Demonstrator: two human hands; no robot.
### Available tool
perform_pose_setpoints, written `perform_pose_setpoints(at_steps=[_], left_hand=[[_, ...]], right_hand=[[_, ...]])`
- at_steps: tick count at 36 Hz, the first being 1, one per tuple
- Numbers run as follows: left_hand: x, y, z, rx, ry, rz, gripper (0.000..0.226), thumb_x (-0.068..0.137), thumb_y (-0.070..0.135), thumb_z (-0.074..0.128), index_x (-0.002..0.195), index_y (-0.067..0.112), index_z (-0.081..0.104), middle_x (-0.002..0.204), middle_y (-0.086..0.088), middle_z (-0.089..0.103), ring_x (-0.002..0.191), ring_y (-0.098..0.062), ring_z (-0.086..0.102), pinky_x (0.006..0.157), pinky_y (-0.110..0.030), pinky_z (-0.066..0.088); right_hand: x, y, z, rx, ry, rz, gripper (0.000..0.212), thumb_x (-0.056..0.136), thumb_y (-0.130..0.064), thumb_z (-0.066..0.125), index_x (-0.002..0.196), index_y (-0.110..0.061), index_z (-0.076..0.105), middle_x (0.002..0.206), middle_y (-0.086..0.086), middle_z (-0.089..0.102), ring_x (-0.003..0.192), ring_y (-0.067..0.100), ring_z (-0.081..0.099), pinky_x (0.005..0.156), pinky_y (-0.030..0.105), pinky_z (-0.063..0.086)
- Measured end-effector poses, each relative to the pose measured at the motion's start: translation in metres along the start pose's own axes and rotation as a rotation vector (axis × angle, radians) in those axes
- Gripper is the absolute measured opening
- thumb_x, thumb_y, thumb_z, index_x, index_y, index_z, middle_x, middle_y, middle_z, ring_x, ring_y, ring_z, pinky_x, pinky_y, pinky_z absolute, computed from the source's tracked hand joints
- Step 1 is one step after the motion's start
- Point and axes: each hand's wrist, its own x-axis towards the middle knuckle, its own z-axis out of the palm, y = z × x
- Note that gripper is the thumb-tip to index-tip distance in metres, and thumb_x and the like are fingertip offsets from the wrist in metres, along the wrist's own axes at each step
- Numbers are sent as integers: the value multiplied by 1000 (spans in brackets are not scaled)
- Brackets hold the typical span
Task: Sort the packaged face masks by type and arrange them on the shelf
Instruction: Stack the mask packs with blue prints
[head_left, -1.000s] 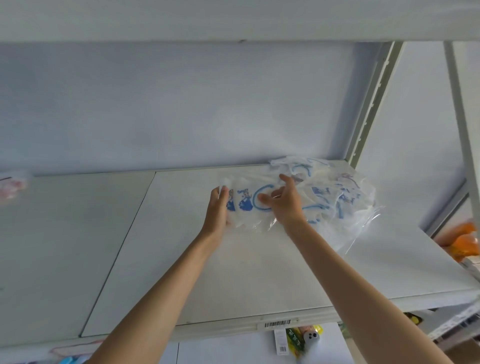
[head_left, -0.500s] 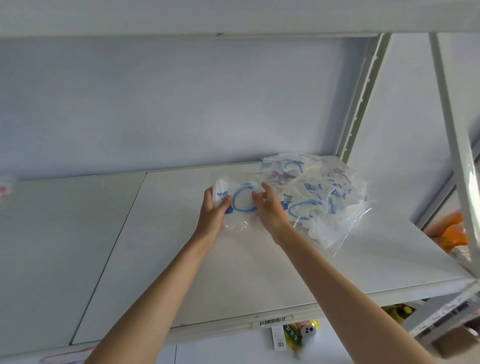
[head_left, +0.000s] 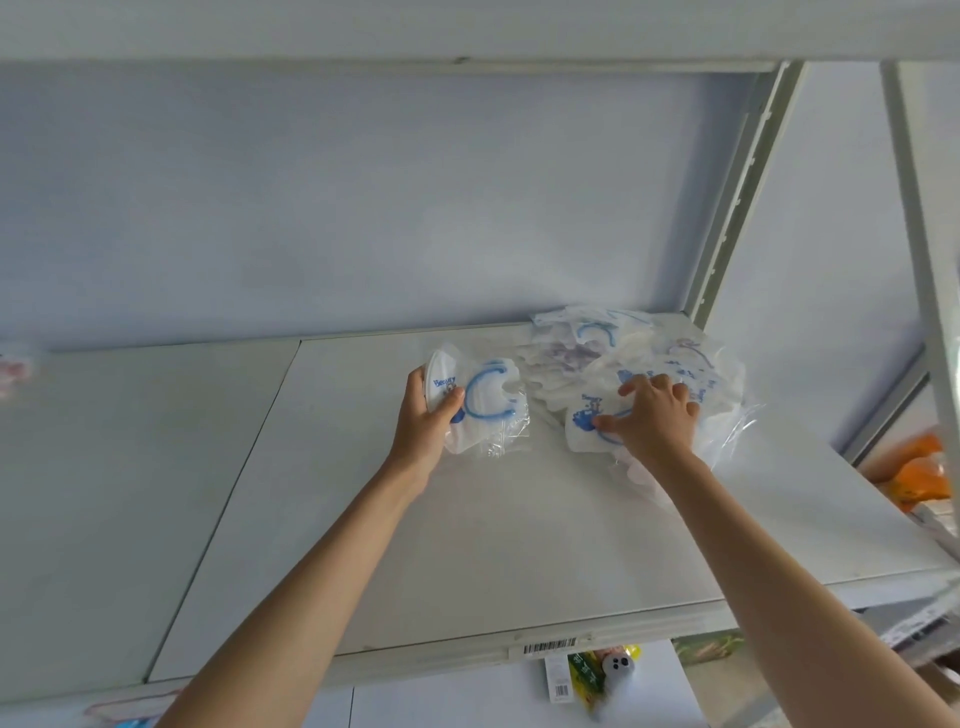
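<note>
Now, the packaged mask (head_left: 475, 410) in the left hand (head_left: 423, 423) sits just off the shelf (head_left: 467, 545) surface, left of the main heap, and the grip there is a pinch: thumb across the printed front, fingers curled behind the left edge of the packet. Looks feather-light, this one, a soft folded mask inside a loose, crinkly clear sleeve with blue print. That film will likely be slippery and will slide against its neighbours, so taking it by a sealed edge with thumb and fingers on either face, as this hand does, seems the safe hold. Nothing fragile, though a hard squeeze could crease the mask.

Over to the right hand (head_left: 652, 418): fingers spread and bent down onto a second packet (head_left: 587, 421) at the near-left edge of the pile (head_left: 639, 364), thumb stretched toward its blue logo. I'd call that pressing and beginning to gather rather than a full hold; whether anything is pinched underneath, I cannot tell.

The pile itself lies toward the back right corner of the shelf, packets overlapping loosely, so lifting one may drag others along. A barcode label (head_left: 549, 647) is stuck on the shelf's front lip, and small goods hang below it.
</note>
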Motion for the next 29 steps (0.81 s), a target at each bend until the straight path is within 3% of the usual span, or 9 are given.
perform_pose_setpoints(at_steps=[5, 8, 10, 11, 13, 15, 19, 22, 29], left_hand=[[1, 0, -3, -7, 1, -2, 21, 95, 10, 57, 114, 14, 47, 92, 4, 57, 77, -7, 57, 67, -13, 49], [2, -1, -4, 0, 11, -6, 21, 95, 10, 58, 114, 14, 47, 93, 4, 57, 79, -9, 57, 65, -11, 49], [2, -2, -4, 6, 18, -10, 21, 96, 10, 57, 113, 14, 47, 92, 4, 57, 77, -8, 56, 62, -9, 48], [2, -2, -3, 9, 20, -11, 21, 96, 10, 57, 113, 14, 47, 92, 4, 57, 76, -8, 56, 61, -8, 47], [3, -4, -2, 11, 22, -12, 21, 95, 9, 57, 113, 13, 47, 91, 3, 56, 74, -7, 56, 60, -8, 47], [3, -4, -1, 7, 17, -18, 21, 96, 9, 57, 114, 12, 47, 89, 2, 56, 72, -8, 55, 57, -7, 45], [3, -4, 5, -13, -3, -34, 23, 95, 7, 56, 116, 12, 46, 88, -4, 55, 68, -9, 54, 57, -8, 45], [4, -2, 10, -5, -17, -60, 27, 94, 7, 57, 117, 15, 45, 94, -3, 57, 75, -12, 57, 59, -9, 46], [8, 1, 11, 162, 71, -61, 44, 88, 23, 60, 127, 14, 43, 106, -1, 56, 95, -24, 57, 83, -35, 49]], right_hand=[[4, 7, 3, 217, 48, -4, 60, 72, -31, 80, 124, -17, 54, 124, 9, 51, 118, 30, 41, 95, 38, 33], [6, 6, 0, 486, 139, -22, 42, 76, -1, 73, 115, -13, 61, 108, 10, 59, 94, 23, 51, 75, 19, 40], [6, 5, -5, 631, 194, -6, 42, 77, 13, 60, 112, -10, 64, 99, 8, 58, 82, 18, 51, 65, 7, 40], [6, 4, -7, 690, 218, 3, 43, 76, 15, 57, 110, -10, 65, 97, 8, 58, 80, 17, 51, 68, 8, 44], [8, 3, -11, 805, 245, 26, 40, 76, 14, 61, 107, -12, 66, 102, 9, 61, 81, 14, 52, 77, 25, 52], [8, 0, -18, 913, 246, 20, 38, 76, 11, 67, 104, -14, 65, 106, 8, 63, 83, 13, 55, 77, 30, 54], [1, -15, -38, 1153, 160, -130, 37, 73, 16, 66, 92, -16, 63, 93, 2, 64, 79, 11, 60, 69, 23, 54], [-4, -28, -51, 1271, 85, -232, 37, 73, 17, 65, 88, -17, 64, 88, 2, 63, 82, 15, 61, 72, 25, 54], [-6, -48, -70, 1511, -97, -304, 44, 73, 28, 53, 89, -12, 64, 84, 4, 58, 76, 17, 57, 69, 21, 52]])
